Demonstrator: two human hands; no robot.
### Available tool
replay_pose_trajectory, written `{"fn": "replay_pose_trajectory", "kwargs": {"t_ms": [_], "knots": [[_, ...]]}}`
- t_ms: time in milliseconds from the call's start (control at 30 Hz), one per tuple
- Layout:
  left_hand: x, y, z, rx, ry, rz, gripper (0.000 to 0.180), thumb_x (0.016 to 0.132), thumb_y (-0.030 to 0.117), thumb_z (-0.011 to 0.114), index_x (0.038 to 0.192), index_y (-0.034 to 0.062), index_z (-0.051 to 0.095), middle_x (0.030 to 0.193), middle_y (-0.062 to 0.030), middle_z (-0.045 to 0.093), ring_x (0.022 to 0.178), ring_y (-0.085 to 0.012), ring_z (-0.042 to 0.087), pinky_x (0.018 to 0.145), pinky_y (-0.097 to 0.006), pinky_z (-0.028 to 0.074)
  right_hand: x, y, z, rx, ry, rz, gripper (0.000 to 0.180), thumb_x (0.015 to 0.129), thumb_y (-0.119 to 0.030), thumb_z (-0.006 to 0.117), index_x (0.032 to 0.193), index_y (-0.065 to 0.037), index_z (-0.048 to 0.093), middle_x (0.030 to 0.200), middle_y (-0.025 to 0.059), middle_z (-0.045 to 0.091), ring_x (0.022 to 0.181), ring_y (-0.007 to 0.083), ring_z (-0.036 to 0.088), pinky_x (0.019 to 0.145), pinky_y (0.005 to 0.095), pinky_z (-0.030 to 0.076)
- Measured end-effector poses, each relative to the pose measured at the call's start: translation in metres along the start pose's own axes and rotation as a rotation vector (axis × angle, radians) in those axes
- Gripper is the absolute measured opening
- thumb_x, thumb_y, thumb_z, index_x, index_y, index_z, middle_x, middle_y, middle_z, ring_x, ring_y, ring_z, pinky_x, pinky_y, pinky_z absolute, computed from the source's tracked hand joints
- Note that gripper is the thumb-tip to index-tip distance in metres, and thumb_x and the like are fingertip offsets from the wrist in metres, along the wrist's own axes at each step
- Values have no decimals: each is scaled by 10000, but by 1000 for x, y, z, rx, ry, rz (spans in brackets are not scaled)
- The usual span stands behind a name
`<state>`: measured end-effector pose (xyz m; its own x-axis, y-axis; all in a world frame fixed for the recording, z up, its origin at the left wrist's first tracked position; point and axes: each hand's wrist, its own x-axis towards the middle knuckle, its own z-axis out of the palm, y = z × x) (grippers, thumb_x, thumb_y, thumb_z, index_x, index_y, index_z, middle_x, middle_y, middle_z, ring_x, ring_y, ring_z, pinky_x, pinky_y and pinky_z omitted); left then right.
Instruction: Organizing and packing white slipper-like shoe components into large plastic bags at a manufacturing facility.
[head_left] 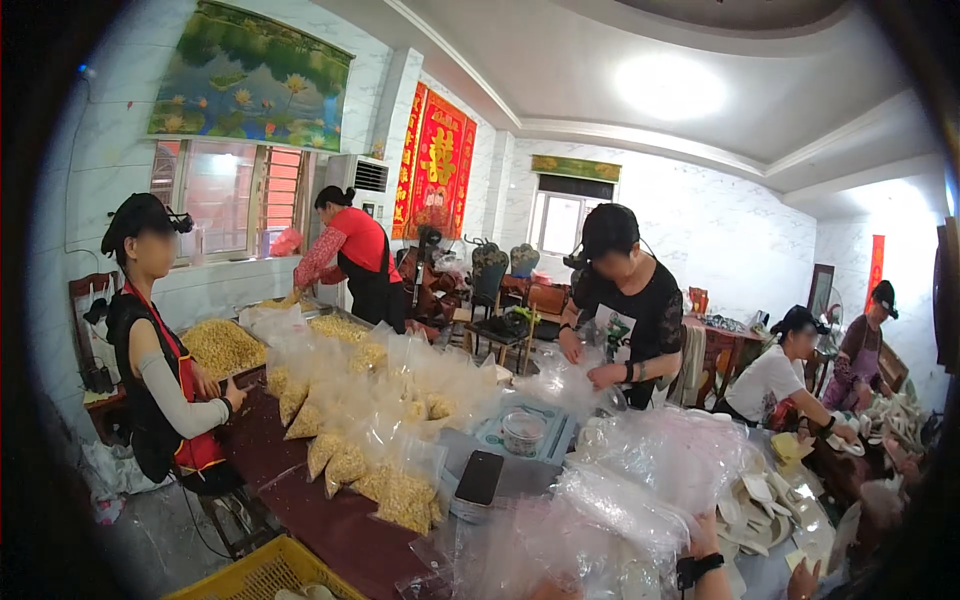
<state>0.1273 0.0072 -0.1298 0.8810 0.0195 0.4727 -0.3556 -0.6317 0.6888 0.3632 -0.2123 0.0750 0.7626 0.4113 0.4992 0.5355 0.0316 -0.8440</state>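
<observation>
At the lower edge, my left hand [704, 538] has a black band round its wrist. Its fingers close on the edge of a clear plastic bag [625, 510], partly covered by the film. To its right only the fingers of my right hand [803, 580] come into view, slightly apart, with nothing visible between them; the rest is cut off. Beside both hands spreads a heap of flat, pale curved pieces [755, 510]. A large pile of clear bags [660, 450] with a pinkish tint lies just beyond my left hand.
Filled bags of yellow pieces [405, 500] crowd the dark red table [350, 545]. A black phone [480, 477] and a round clear tub [523, 430] on a blue scale [490, 432] stand mid-table. A yellow crate [250, 575] sits below. Several people work around the tables.
</observation>
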Motion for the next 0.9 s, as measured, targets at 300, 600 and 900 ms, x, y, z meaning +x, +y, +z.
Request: {"fn": "replay_pose_trajectory", "kwargs": {"t_ms": [300,600,900], "knots": [[-28,-15,35,280,-46,-53,463,890,315,586,1266,48,543,1289,-228,545,1185,-327,526,1009,-493,379,-10,-35,3,-32,61,156,321,774,-12,658,1081,27,572,1035,151,625,1018,259,583,909,424,466],[-17,93,-49,153,24,-149,287,875,264,593,1074,63,640,1095,-161,649,1017,-370,596,904,-518,439,-35,-21,6,258,164,304,366,803,-37,673,1128,36,523,1028,139,605,956,246,579,844,363,480],[-18,99,-36,54,-25,-180,236,948,304,512,998,86,588,1118,-176,580,1060,-380,523,897,-598,391,-52,50,-38,-471,84,-93,429,824,-31,648,1226,25,509,1148,142,599,1015,243,577,870,356,482]]}}
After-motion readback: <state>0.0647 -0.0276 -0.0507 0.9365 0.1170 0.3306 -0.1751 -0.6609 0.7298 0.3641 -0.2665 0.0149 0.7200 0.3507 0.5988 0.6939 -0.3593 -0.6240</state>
